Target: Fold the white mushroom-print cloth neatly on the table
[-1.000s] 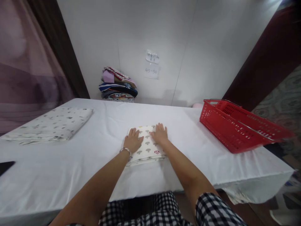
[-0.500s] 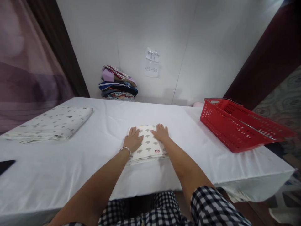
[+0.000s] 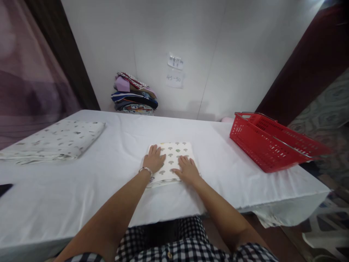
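Note:
A folded white cloth (image 3: 170,169) with a grey mushroom print lies on the white-covered table in front of me. My left hand (image 3: 154,159) rests on its left side, fingers stretched out, a bracelet at the wrist. On the cloth's right side my right hand (image 3: 188,170) lies flat, thumb spread toward the middle. Neither hand grips the fabric. Parts of the cloth's left and right edges are hidden under my hands.
A larger folded patterned cloth (image 3: 62,140) lies on the table's left. To the right stands a red plastic basket (image 3: 259,145) with metal handles. Folded fabrics (image 3: 135,96) are piled by the wall at the back. A dark flat object (image 3: 4,189) sits at the left edge.
My right hand has slid nearer to me on the cloth, from its far right corner to its near right part. My left hand stays about where it was. The view has shifted slightly.

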Available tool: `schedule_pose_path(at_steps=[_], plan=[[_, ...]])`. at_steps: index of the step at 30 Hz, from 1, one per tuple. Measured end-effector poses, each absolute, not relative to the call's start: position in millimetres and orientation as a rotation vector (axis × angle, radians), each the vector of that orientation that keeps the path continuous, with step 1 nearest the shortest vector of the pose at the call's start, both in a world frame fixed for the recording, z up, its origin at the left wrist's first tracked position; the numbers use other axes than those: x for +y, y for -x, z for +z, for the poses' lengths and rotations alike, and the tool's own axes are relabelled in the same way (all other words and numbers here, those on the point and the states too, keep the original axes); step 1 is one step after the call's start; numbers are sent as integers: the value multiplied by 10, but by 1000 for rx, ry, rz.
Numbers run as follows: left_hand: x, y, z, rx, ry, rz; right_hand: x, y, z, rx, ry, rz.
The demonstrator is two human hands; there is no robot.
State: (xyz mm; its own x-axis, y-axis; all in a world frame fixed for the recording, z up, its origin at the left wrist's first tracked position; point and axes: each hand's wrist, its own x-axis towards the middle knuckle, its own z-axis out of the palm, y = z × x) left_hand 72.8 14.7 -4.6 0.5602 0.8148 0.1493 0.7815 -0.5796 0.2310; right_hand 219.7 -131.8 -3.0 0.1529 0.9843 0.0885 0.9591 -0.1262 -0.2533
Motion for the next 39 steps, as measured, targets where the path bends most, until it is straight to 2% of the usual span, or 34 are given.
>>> schedule_pose_path(at_steps=[6,11,14,18,24,30,34,39], plan=[[170,-726,-48,1339,-2607,389,-1578,-2530,-92,-1685,2294,128],[199,-692,-80,1257,-2502,613,-1564,-2564,-144,-1673,2228,137],[189,-643,-68,1400,-2354,715,-1553,-2569,-158,-1673,2206,142],[142,-515,-50,1591,-2180,612,-1554,-2589,-151,-1656,2213,170],[-84,-247,-20,1586,-1982,494,-1560,-2583,-102,-1625,2250,261],[-451,38,-82,1442,-1850,686,-1542,-2695,-47,-1693,2197,334],[-622,186,-222,1177,-1807,994,-1668,-2703,-39,-1716,2109,113],[-702,211,-335,1021,-2029,1017,-1938,-2511,-83,-1957,1838,-116]])
